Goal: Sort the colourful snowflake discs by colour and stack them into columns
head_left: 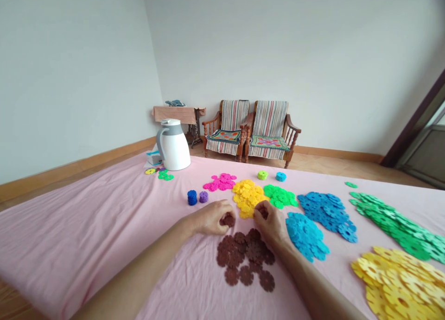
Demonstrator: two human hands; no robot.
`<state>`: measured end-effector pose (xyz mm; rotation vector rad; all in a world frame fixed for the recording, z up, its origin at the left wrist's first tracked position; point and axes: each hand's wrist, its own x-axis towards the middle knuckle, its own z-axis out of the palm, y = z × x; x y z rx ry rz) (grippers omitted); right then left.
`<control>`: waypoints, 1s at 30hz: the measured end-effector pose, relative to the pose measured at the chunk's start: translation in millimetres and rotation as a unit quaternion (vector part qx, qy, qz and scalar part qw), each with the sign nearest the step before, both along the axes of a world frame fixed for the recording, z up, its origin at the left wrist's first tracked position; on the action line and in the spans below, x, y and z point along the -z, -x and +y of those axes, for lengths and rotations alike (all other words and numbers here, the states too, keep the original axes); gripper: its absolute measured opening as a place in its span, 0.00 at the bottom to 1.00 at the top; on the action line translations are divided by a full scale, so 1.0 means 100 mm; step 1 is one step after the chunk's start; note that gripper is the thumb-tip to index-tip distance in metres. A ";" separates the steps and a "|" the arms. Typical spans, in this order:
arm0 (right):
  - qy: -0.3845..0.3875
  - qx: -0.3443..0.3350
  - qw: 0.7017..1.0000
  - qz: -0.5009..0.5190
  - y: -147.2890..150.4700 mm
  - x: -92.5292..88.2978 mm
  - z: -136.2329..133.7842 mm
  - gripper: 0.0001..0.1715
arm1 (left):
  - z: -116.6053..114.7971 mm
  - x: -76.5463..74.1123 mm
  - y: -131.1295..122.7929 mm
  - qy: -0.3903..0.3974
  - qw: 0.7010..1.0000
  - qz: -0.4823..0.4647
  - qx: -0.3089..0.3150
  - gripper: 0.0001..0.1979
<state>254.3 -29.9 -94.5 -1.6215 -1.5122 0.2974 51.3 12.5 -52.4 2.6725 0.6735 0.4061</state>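
My left hand is curled with its fingers closed on brown flower discs, just above the pink cloth. To its right, my right hand pinches a brown disc at the edge of the yellow disc pile. A loose pile of brown discs lies below and between both hands. Beyond the left hand stand a dark blue stack and a purple stack. How many discs each hand holds is hidden by the fingers.
Pink, green, light blue and blue piles spread around; larger green and yellow piles lie right. Lime and turquoise stacks stand farther back. A white jug stands at back left.
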 end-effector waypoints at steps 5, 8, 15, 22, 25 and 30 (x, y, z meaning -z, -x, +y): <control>0.003 0.001 1.000 0.002 0.00 0.00 0.01 0.06 | -0.02 -0.09 0.13 0.034 0.999 -0.025 -0.018 0.22; 0.003 0.000 1.000 0.003 0.00 0.02 0.01 0.06 | -0.07 -0.16 0.19 0.055 0.998 -0.018 -0.011 0.12; 0.009 0.002 1.000 0.000 0.01 0.00 -0.01 0.05 | -0.37 -0.29 0.16 0.045 0.998 0.053 0.011 0.17; 0.004 -0.004 1.000 0.006 -0.01 0.00 -0.01 0.06 | -0.55 -0.36 0.13 0.041 0.994 0.104 -0.009 0.14; 0.002 -0.004 1.000 0.003 -0.01 0.01 0.00 0.06 | -0.56 -0.38 0.15 0.055 0.993 0.101 0.000 0.15; 0.002 0.002 1.000 -0.006 -0.01 0.01 0.00 0.06 | -0.51 -0.35 0.20 0.062 0.991 0.106 0.047 0.15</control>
